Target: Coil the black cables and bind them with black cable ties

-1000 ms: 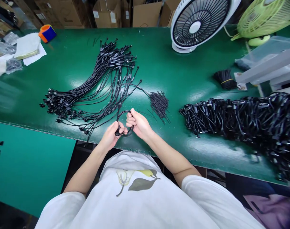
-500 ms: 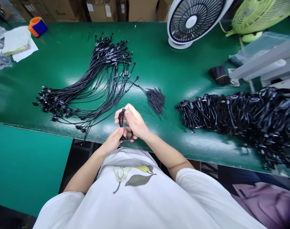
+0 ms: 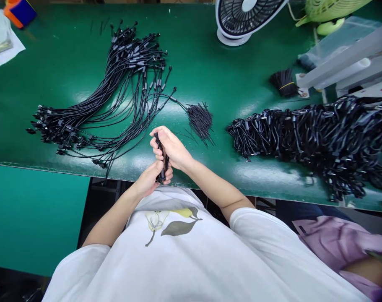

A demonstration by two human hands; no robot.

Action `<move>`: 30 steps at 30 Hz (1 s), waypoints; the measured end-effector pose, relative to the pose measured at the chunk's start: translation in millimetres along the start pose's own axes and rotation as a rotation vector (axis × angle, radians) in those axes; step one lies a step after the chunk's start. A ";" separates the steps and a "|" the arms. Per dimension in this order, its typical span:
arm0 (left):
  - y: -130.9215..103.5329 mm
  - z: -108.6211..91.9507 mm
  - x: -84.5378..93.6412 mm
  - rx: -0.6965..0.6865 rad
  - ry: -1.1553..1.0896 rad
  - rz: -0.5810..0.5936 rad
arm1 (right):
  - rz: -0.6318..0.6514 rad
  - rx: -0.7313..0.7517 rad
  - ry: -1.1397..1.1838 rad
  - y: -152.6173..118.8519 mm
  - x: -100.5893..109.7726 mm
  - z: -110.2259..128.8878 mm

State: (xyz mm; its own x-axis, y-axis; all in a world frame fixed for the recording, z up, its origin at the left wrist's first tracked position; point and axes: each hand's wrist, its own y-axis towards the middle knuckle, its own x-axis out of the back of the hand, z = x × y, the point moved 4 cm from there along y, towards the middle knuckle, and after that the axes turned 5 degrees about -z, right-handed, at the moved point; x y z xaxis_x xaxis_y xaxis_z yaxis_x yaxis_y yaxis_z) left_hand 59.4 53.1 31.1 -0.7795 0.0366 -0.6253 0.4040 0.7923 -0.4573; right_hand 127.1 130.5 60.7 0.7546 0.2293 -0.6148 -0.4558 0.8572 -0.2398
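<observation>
A folded black cable (image 3: 161, 161) is held upright between both hands near the table's front edge. My left hand (image 3: 150, 178) closes on its lower part, and my right hand (image 3: 170, 147) wraps round its upper part. Long black cables (image 3: 93, 98) with small connectors lie loose on the green table (image 3: 203, 67), beyond and left of the hands. Just right of the hands sits a small heap of thin black ties (image 3: 200, 121). A long row of bundled black cables (image 3: 281, 134) spreads over the right side.
At the back stands a white fan (image 3: 236, 19), with a green fan (image 3: 332, 10) to its right. A banded tie bundle (image 3: 284, 82) lies near grey metal bars (image 3: 344, 61). Papers (image 3: 3, 40) and an orange-blue roll (image 3: 20, 12) are at the far left. A person's pink clothing (image 3: 338, 241) shows lower right.
The open loop of cable between my hands is now pressed into a narrow bundle, with the fingers closed further round it. The view has shifted, and more of the person at lower right shows.
</observation>
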 end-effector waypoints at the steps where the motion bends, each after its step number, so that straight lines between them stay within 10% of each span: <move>1: -0.1 0.3 -0.2 0.015 0.017 0.016 | 0.033 -0.066 0.007 0.7 0.8 -0.7; 12: 2.7 3.8 -2.7 0.189 -0.141 0.036 | 0.161 -0.282 0.075 6.9 5.1 2.6; 30: 22.5 10.3 -9.6 0.189 -0.068 -0.074 | 0.125 -0.145 0.123 5.4 30.4 7.4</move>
State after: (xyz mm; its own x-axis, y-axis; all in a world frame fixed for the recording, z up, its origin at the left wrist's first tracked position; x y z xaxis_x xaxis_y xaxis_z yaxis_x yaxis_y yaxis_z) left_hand 80.9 64.3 20.3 -0.7788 -0.0632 -0.6241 0.4346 0.6630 -0.6095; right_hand 151.1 145.5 46.3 0.6288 0.2638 -0.7314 -0.6121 0.7481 -0.2564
